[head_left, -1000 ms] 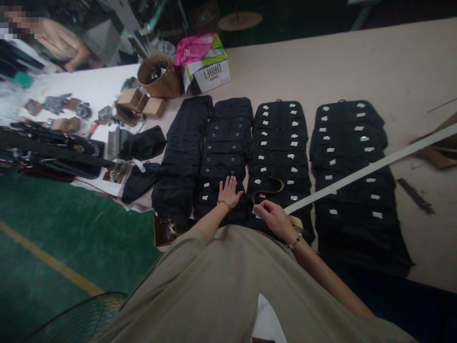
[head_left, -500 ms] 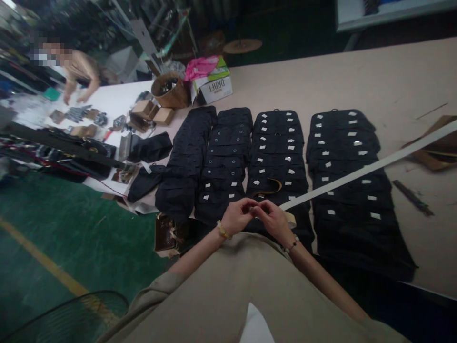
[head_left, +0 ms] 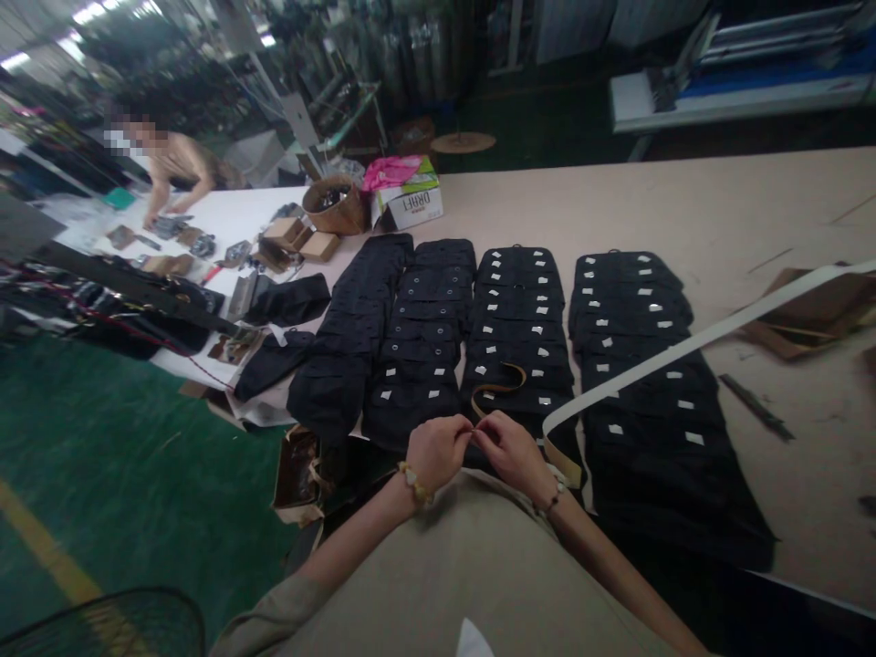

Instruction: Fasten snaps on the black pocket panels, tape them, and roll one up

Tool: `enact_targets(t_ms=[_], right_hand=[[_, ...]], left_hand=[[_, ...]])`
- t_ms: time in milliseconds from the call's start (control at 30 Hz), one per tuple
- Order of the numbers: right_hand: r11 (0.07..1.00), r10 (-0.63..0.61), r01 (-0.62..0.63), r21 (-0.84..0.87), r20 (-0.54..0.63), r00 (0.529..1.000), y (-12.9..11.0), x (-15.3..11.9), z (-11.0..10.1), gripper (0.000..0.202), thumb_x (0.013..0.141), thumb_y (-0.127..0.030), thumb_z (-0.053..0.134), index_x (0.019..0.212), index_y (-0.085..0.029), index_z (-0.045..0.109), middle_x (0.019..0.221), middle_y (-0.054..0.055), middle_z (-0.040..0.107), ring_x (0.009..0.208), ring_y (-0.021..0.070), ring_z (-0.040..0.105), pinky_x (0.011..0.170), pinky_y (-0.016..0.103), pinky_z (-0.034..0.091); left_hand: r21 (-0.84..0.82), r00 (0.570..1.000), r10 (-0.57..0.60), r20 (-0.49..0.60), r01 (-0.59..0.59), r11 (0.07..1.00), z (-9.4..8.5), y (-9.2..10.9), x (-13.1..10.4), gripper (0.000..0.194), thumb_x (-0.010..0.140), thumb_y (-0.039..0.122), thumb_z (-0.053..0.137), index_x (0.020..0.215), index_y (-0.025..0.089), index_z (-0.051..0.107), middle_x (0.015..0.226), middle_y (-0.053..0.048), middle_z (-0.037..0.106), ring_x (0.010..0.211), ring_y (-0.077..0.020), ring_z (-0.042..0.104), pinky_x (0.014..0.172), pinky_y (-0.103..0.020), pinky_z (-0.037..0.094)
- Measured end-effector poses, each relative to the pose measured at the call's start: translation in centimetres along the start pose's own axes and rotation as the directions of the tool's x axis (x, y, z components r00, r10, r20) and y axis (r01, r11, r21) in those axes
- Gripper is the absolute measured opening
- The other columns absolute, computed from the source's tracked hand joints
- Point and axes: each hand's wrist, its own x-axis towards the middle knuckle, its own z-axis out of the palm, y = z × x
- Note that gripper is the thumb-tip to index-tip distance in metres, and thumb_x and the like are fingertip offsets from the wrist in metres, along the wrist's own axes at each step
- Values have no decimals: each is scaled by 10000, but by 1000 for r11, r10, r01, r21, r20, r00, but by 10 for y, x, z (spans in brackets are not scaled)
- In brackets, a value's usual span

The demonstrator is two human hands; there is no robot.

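Note:
My left hand [head_left: 438,453] and my right hand [head_left: 512,453] meet fingertip to fingertip in front of my body. Both are closed in a pinch, and whatever lies between the fingers is too small and hidden to name. A curled tan strip [head_left: 501,387] rises just beyond my fingertips, its lower end running down to them. Beside my right wrist, a long pale strip [head_left: 674,351] bends into a tan loop and stretches off to the right edge. Under and beyond my hands lie overlapping black fabric pieces [head_left: 520,315] with white tabs.
More black pieces [head_left: 643,401] lie in rows on the table [head_left: 725,201]. A brown open box [head_left: 797,315] and a dark ruler-like bar [head_left: 756,408] are at the right. Toward the left stand a basket [head_left: 342,212], a DRAFT carton [head_left: 411,203] and a person [head_left: 182,169] working.
My view has tilted up, so the table sits lower in the picture. My hands stay pinched together; the tan curl and the loop beside my right wrist show more fully.

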Motion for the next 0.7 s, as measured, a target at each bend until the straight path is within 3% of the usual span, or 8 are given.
enact_targets(t_ms=[133,200,267,367,433,500,567,700], right_hand=[[975,62,-72,210,53,997,2,7,4,218,850,-375,528,760,-197,616,759,28,589,724,183,524,666,303,382],[854,159,-189,486,103,982,5,12,8,243,805,-416,527,709,-195,560,659,2,514,633,159,458,598,282,360],[704,248,-266,659,123,961,7,16,10,287,780,-475,546,706,-200,510,614,-24,443,570,134,388,539,261,318],[656,280,-286,698,127,952,5,20,8,418,750,-582,653,720,-196,495,616,-39,426,546,108,343,508,242,266],[666,278,-299,683,145,950,3,20,4,486,716,-623,717,695,-196,485,602,-44,424,531,99,326,491,236,240],[702,282,-301,645,137,950,2,21,1,521,709,-641,734,667,-204,453,574,-54,396,511,94,302,474,233,217],[746,273,-284,603,112,955,4,21,-1,546,725,-652,723,639,-208,417,564,-56,377,511,94,295,468,232,218],[833,152,-152,532,44,987,6,23,-4,448,773,-597,715,730,-195,524,647,-29,487,585,123,421,531,244,352]], left_hand=[[43,986,155,-61,-152,987,-4,1,-6,167,910,200,553,897,265,706,928,-51,734,890,-216,650,736,-309,497],[-12,954,285,-97,-287,958,-5,1,-8,188,923,193,533,920,267,705,966,-55,733,921,-211,648,803,-330,515],[-130,930,306,-202,-335,933,-6,2,-7,179,934,202,529,924,268,695,990,-58,724,952,-207,647,869,-355,520],[-413,949,32,-314,-167,895,-2,1,3,121,903,226,600,1005,259,655,1057,-67,689,977,-204,643,787,-330,542],[-630,972,-113,-207,-44,775,2,0,12,339,826,216,685,1151,257,596,1183,-82,646,973,-195,651,685,-276,535],[-781,990,-124,-63,29,624,6,-1,19,517,757,182,725,1235,249,539,1265,-96,607,928,-174,665,661,-247,531],[-840,995,-101,12,65,539,7,-2,23,514,743,156,715,1220,235,539,1246,-96,615,874,-152,668,692,-250,539],[-728,995,-97,-24,49,684,5,1,21,425,772,128,667,1175,233,577,1096,-61,672,871,-160,660,722,-267,542]])
